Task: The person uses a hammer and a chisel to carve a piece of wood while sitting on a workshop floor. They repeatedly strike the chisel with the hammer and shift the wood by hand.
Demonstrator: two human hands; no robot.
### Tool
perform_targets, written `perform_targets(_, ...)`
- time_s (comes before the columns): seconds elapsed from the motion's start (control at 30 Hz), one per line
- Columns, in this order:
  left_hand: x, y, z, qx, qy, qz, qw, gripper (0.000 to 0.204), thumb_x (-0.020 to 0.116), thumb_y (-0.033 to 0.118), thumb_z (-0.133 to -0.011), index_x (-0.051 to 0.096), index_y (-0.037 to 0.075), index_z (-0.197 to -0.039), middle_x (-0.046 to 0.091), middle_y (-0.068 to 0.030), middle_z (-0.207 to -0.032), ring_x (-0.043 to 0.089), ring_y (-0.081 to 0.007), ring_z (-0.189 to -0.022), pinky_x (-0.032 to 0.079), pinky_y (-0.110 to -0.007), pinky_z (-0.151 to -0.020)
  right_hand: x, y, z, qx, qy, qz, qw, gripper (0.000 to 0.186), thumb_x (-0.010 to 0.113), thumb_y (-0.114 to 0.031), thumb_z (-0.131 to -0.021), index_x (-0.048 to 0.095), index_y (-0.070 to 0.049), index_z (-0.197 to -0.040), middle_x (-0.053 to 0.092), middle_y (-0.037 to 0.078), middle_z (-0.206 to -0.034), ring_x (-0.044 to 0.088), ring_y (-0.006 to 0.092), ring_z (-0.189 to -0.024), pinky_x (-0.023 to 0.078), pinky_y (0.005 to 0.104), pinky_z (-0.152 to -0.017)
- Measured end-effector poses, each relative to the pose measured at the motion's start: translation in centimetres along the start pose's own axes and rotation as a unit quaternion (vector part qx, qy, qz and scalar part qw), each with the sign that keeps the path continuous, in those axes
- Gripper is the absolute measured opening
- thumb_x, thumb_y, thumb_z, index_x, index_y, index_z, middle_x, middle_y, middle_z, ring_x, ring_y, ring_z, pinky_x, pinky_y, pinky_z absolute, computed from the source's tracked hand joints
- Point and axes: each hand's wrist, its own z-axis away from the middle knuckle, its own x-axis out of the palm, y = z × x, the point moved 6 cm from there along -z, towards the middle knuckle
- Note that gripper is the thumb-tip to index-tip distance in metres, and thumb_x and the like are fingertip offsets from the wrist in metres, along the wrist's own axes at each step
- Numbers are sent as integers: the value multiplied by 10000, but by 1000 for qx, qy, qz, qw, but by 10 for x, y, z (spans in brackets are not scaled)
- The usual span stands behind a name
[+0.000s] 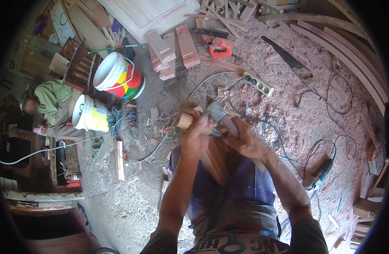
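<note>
My left hand [198,133] is closed on a pale wooden piece [184,121], with dark metal [216,132] showing beside its fingers. My right hand [249,139] is wrapped round a hammer-like tool, its worn grey head [215,111] raised beside the left hand. Exactly how the pieces in both hands meet is hard to make out. A length of reddish-brown wood [216,165] lies below both hands, between my forearms, along my blue-trousered legs.
A crouching person [54,101] is at left behind two buckets [90,114]. Wood offcuts [186,46], a red power tool [220,48], a handsaw [290,59], a socket strip [256,84] and cables lie on the shaving-strewn floor [114,190]. An angle grinder [319,173] lies right.
</note>
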Motion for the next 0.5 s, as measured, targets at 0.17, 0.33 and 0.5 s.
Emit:
perform_targets(0.17,10,-7,-8,-108,-203,-206,951,433,711,314,-930,550,47,-1231,629,-134,-1140,599,-233,-1109,488,-414,-968,-12,32,25,119,-40,-55,991,454,734,-206,-849,531,-4,-1200,668,190,-923,663,334,-810,519,446,-743)
perform_targets(0.33,-72,-47,-16,-305,-224,-729,570,504,602,462,-953,667,19,-1183,670,-162,-1201,570,-267,-1240,376,-508,-1110,-28,122,102,251,63,38,965,425,741,-204,-814,544,24,-1112,673,210,-931,666,353,-850,515,462,-767)
perform_targets(0.5,-184,-99,9,-161,-383,-895,163,356,561,373,-894,752,133,-1074,715,-104,-1166,652,-294,-1126,371,-606,-1057,-39,181,160,314,130,31,940,405,734,-185,-791,551,26,-1085,637,182,-905,623,294,-853,490,440,-744)
